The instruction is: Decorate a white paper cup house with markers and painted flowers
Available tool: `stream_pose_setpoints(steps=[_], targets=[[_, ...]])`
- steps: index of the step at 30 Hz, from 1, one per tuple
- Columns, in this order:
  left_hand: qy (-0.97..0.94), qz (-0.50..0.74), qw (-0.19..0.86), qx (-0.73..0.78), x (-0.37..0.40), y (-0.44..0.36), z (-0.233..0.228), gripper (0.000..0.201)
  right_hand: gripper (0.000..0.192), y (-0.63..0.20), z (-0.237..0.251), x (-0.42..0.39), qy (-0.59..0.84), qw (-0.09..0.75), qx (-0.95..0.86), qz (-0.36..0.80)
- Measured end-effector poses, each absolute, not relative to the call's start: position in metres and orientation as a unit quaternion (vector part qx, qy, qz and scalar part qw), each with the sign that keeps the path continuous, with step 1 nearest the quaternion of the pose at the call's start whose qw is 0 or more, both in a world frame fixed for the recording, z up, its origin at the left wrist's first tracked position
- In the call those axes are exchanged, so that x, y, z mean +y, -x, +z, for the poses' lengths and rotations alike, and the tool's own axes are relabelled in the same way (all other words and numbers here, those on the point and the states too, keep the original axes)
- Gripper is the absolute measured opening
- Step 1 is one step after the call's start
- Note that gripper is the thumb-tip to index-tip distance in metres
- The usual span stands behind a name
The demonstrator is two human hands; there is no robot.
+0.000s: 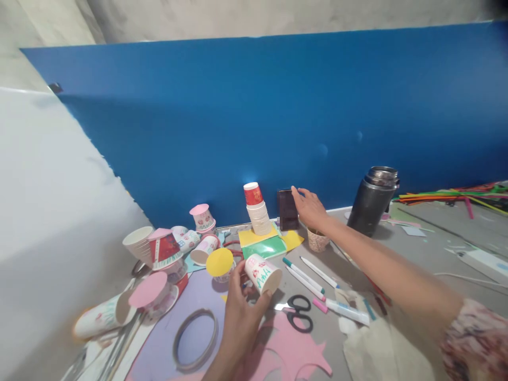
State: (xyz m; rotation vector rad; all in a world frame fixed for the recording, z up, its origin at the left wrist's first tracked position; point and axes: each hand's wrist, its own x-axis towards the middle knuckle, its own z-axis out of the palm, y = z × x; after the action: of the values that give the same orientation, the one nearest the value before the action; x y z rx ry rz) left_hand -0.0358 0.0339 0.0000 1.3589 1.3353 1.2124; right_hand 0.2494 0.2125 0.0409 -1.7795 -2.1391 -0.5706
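Near the middle of the table, my left hand is closed around a white paper cup with red, pink and green drawings. The cup is tilted, its open mouth facing down to the right. My right hand reaches far forward with stretched fingers. Its fingertips are at the top right edge of a dark phone leaning against the blue board; whether they touch it I cannot tell. Below the right wrist stands a small patterned cup. Black-handled scissors and several markers lie beside the held cup.
A cup stack stands before the blue board. Several decorated cups crowd the left. A tape roll lies on purple paper, with pink paper scraps nearby. A dark flask stands to the right.
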Motion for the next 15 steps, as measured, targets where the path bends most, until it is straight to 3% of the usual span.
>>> stream_pose_setpoints(steps=[9, 13, 15], targets=[[-0.534, 0.499, 0.421, 0.538, 0.035, 0.033, 0.006, 0.071, 0.072, -0.238, 0.051, 0.209, 0.624, 0.155, -0.743, -0.189], [-0.522, 0.494, 0.427, 0.549, 0.033, 0.033, 0.010, 0.074, 0.076, -0.237, 0.064, 0.179, 0.620, 0.170, -0.745, -0.179], [-0.521, 0.486, 0.441, 0.546, 0.032, 0.032, 0.013, 0.074, 0.066, -0.237, 0.068, 0.153, 0.609, 0.166, -0.758, -0.164]])
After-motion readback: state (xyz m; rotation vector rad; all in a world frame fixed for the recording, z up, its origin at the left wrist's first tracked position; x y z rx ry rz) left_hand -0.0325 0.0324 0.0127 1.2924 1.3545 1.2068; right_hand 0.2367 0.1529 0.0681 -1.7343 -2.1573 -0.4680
